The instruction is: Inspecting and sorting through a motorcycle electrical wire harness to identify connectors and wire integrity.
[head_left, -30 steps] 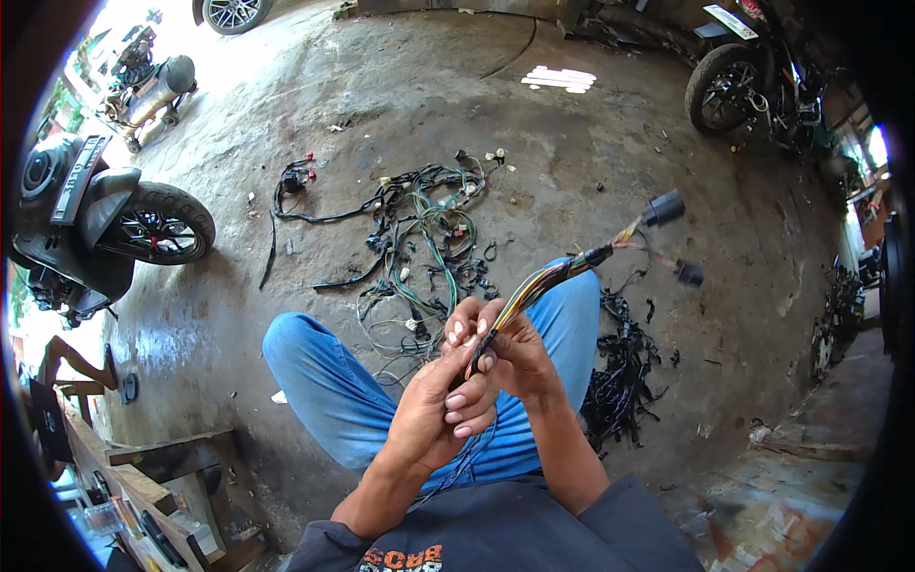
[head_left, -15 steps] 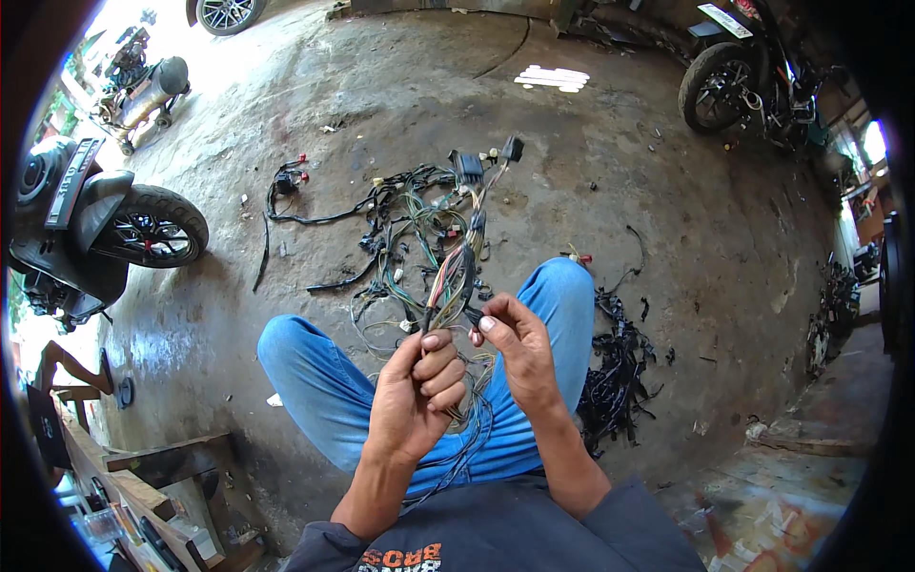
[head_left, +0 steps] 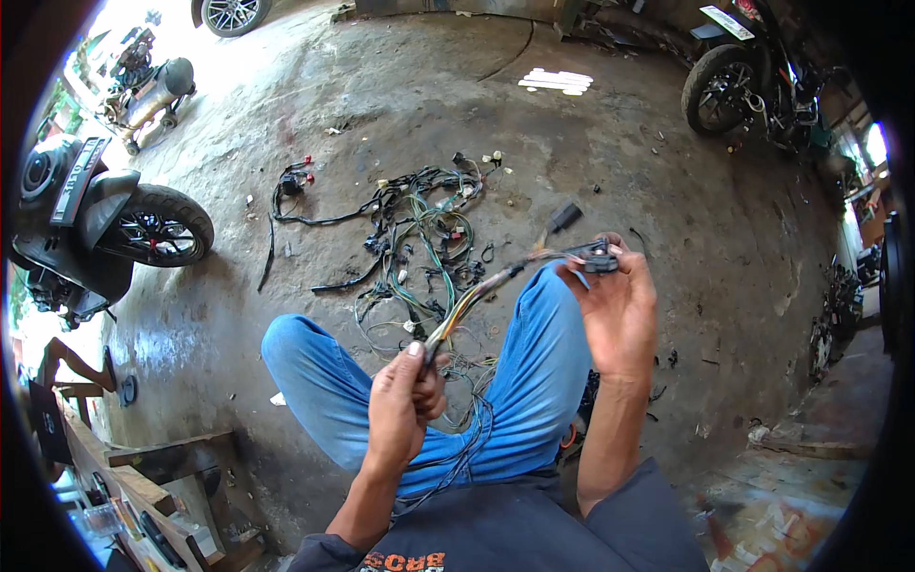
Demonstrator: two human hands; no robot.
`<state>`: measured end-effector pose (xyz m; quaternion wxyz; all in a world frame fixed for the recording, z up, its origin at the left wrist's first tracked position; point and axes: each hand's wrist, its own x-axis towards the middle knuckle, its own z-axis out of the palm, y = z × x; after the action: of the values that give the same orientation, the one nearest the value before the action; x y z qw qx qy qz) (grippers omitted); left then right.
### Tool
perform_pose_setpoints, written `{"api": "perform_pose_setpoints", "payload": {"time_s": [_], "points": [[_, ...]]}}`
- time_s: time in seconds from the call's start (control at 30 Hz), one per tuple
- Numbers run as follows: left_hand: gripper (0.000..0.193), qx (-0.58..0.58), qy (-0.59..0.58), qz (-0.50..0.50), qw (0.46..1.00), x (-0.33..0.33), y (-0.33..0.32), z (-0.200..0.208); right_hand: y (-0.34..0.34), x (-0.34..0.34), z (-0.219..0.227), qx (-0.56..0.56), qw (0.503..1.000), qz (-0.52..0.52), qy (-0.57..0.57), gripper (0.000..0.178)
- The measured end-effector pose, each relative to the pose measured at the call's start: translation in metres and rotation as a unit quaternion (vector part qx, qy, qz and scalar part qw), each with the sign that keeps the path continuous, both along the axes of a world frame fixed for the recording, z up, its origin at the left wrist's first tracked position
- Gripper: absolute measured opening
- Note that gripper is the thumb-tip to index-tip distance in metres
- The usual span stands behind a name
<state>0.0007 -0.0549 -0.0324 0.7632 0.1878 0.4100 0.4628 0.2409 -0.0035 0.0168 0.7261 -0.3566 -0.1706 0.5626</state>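
- Right hand (head_left: 620, 296) is pinching a black connector (head_left: 600, 263) between thumb and fingers, holding it to the right of the tangled wiring heap (head_left: 419, 229) that is lying on the floor (head_left: 591, 162).
- Left hand (head_left: 405, 400) is curling its fingers round the lower end of a wire bundle (head_left: 467, 310), thumb lying along the top, just on the wearer's side of that heap.
- From where I'm standing, the bundle is stretching between the two hands, its long axis slanting from the heap's near side out toward its right, away from the wearer.
- At that far end the bundle is splitting into short branches; one is ending in the pinched connector.
- Another branch is carrying a loose connector (head_left: 564, 217), which is sticking up unheld to the right of the heap, well apart from the left hand and much nearer the right.
- Thin wires (head_left: 467, 443) are trailing over the jeans (head_left: 329, 381), on the heap's near side; where they are joining the bundle, I can't tell.
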Motion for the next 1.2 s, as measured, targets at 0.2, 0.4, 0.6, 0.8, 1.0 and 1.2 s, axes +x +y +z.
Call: {"api": "perform_pose_setpoints", "payload": {"time_s": [0.2, 0.4, 0.6, 0.8, 1.0, 1.2], "points": [[0.069, 0.097, 0.022, -0.213, 0.972, 0.016, 0.021, 0.014, -0.001, -0.019, -0.014, 0.071, 0.994, 0.072, 0.051, 0.029], [0.070, 0.145, -0.273, -0.297, 0.903, 0.026, 0.083, -0.006, -0.009, -0.041, -0.032, 0.046, 0.954, 0.139, 0.262, 0.042], [0.067, 0.118, -0.094, -0.176, 0.973, 0.032, 0.094, 0.004, -0.026, -0.049, -0.048, -0.012, 0.994, 0.103, 0.032, 0.020], [0.054, 0.099, -0.083, -0.114, 0.985, 0.035, 0.085, -0.007, -0.033, -0.054, -0.046, 0.015, 0.988, 0.083, -0.130, 0.017], [0.027, 0.166, 0.031, -0.111, 0.979, 0.034, 0.081, -0.017, -0.034, -0.055, -0.024, 0.077, 0.971, 0.115, -0.193, 0.020], [0.019, 0.220, 0.348, -0.023, 0.911, 0.047, 0.070, -0.018, -0.031, -0.047, -0.005, 0.098, 0.952, 0.083, -0.279, 0.020]]}}
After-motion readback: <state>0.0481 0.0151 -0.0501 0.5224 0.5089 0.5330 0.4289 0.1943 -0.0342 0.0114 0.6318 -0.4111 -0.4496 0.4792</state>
